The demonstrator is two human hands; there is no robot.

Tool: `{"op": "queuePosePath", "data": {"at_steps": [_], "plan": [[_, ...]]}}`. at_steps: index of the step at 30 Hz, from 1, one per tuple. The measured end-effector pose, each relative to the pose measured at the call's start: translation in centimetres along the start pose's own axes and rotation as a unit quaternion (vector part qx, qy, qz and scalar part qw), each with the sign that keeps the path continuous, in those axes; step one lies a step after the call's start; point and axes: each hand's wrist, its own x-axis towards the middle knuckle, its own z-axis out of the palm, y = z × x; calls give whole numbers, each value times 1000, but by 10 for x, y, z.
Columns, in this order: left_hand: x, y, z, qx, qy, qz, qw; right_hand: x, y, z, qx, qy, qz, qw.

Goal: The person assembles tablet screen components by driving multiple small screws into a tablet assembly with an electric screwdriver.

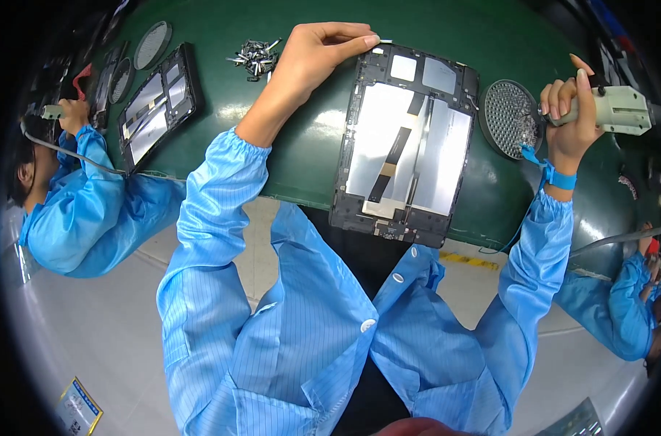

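An opened tablet [345, 174] lies on the green table in front of me, its inside facing up with silver battery panels and a black flex cable. My left hand [323, 54] is at its far left corner, thumb and forefinger pinched on a small pale part [386, 41]; its exact kind is too small to tell. My right hand [574, 109] is wrapped round a pale green electric screwdriver [621, 110], to the right of the tablet. Beside that hand stands a round dimpled screw tray [506, 109] with small screws gathered at its right side. A blue wrist strap [559, 178] circles my right wrist.
A pile of small black-and-silver parts [256, 59] lies left of my left hand. Farther left are another opened tablet [156, 105], round trays [153, 45] and a co-worker in a blue sleeve [90, 196]. Another co-worker's sleeve [621, 305] shows at right.
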Motion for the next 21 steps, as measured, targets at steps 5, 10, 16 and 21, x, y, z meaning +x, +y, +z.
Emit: {"op": "queuePosePath", "data": {"at_steps": [5,10,16,21], "plan": [[13,-21,-7,23,-16,11,1000,-1,1,3,2,-7,-3,1000],[17,-24,-7,-9,-41,-12,999,-2,0,4,2,-3,1,1000],[8,17,-5,3,-83,-89,993,-2,0,3,-49,12,11,999],[12,13,-9,-3,-85,-104,991,3,2,-5,-18,6,45,999]]}}
